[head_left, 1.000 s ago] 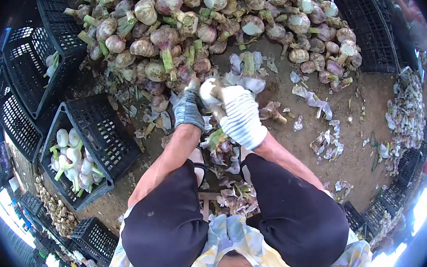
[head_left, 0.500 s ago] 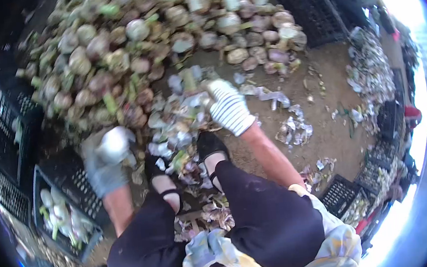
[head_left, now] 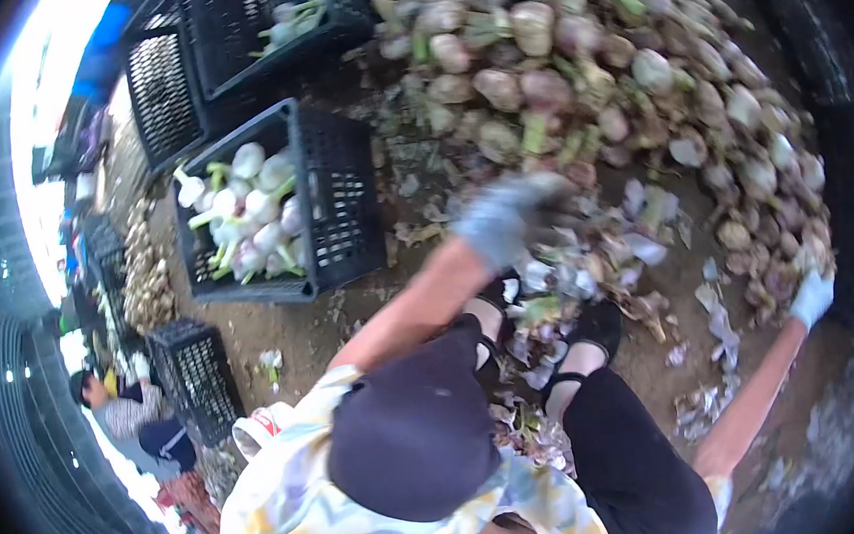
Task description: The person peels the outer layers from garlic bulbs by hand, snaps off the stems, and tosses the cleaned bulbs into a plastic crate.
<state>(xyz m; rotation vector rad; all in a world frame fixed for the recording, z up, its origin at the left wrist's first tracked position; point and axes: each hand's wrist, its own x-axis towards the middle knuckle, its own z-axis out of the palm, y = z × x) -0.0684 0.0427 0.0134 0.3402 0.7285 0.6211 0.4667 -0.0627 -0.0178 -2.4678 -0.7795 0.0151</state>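
My left hand [head_left: 515, 218], in a grey-white glove, is smeared by motion above the garlic peelings [head_left: 636, 250] on the ground. Whether its fingers hold anything does not show. At the far right, my gloved right hand [head_left: 813, 297] reaches the lower edge of a large heap of unpeeled garlic bulbs [head_left: 543, 87]. It touches a bulb [head_left: 812, 255] there, but its fingers are partly hidden. Cleaned white garlic bulbs [head_left: 260, 208] with short stems lie in a black plastic crate [head_left: 343, 218] to the left of my left hand.
More black crates [head_left: 165, 97] stand at the upper left, one with a few white bulbs inside. Another crate [head_left: 195, 376] is lower left, near a co-worker [head_left: 137, 405]. My shoes [head_left: 593, 332] stand among loose skins on the dirt floor.
The view has swung left, bringing the crate of white bulbs closer to the middle. The white bulb earlier in my left hand no longer shows there. My right hand has moved to the heap's edge.
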